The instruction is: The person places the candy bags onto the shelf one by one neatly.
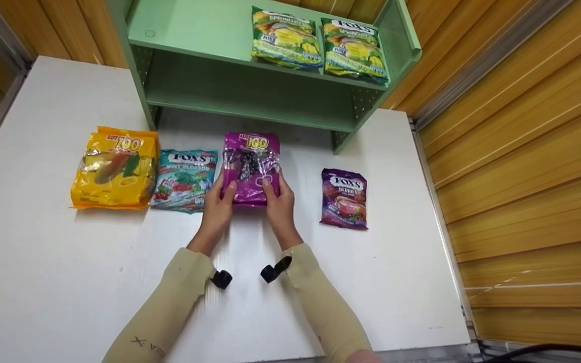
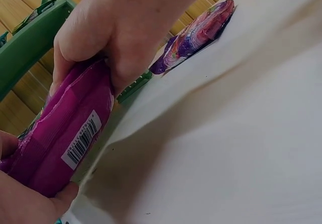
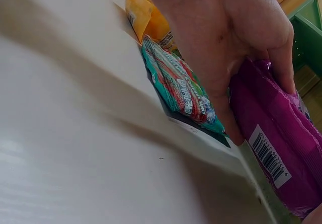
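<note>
A purple Lot 100 candy bag (image 1: 251,169) is held between both hands in the middle of the head view, its printed front facing up. My left hand (image 1: 217,205) grips its left side, thumb on the front. My right hand (image 1: 281,205) grips the right side the same way. Both wrist views show the bag's underside with a white barcode label (image 2: 82,140), raised over the table. Next to my left hand lies a teal Fox's Mint Blossom bag (image 1: 184,181), partly behind that hand.
A yellow Lot 100 bag (image 1: 114,171) stands at far left, against the teal one. On the right lies a purple Fox's Berries bag (image 1: 344,199). Behind is a green shelf (image 1: 250,96) with two Fox's Spring Tea bags (image 1: 286,38) on top. Wood-look walls (image 1: 522,201) border the white table (image 1: 396,282).
</note>
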`<action>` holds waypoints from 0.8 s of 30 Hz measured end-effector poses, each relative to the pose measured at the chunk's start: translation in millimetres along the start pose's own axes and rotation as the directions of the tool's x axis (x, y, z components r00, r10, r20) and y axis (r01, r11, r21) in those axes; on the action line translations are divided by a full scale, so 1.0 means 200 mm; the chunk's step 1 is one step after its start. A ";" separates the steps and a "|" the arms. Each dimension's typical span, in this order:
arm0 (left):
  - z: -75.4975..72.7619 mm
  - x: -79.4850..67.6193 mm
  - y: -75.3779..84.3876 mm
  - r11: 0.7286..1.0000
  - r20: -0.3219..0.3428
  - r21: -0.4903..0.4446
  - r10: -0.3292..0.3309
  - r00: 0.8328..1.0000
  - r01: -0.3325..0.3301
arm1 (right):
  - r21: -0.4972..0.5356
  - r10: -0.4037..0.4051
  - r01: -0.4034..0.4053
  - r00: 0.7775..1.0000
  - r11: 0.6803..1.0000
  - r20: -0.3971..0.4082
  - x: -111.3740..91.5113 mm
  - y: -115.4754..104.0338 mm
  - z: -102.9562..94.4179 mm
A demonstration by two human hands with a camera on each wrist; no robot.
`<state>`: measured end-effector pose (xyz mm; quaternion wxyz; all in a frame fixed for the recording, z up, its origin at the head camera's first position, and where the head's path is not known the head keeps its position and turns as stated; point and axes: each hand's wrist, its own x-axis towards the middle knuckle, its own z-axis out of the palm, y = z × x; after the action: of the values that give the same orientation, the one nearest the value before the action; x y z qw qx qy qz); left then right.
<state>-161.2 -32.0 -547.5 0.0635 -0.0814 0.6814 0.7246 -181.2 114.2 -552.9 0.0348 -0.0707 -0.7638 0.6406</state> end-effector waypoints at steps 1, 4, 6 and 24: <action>0.00 0.00 0.01 1.000 0.001 0.000 0.001 1.000 -0.001 | 0.001 0.001 -0.001 1.000 1.000 0.000 0.00 -0.01 0.00; 0.00 0.00 0.02 1.000 -0.001 0.002 0.006 1.000 -0.006 | 0.001 -0.003 0.003 1.000 1.000 0.000 0.00 -0.03 0.00; 0.00 0.00 0.04 1.000 -0.003 0.006 0.006 1.000 -0.006 | 0.005 -0.004 0.004 1.000 1.000 0.003 0.00 -0.04 0.00; 0.00 0.00 0.10 0.996 -0.022 -0.031 0.084 0.996 -0.085 | 0.047 -0.061 0.062 0.998 0.997 -0.017 0.00 -0.13 0.00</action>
<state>-165.5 -32.7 -528.2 0.0243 -0.0611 0.6733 0.7365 -182.5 110.9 -528.1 0.0619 -0.0514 -0.7499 0.6566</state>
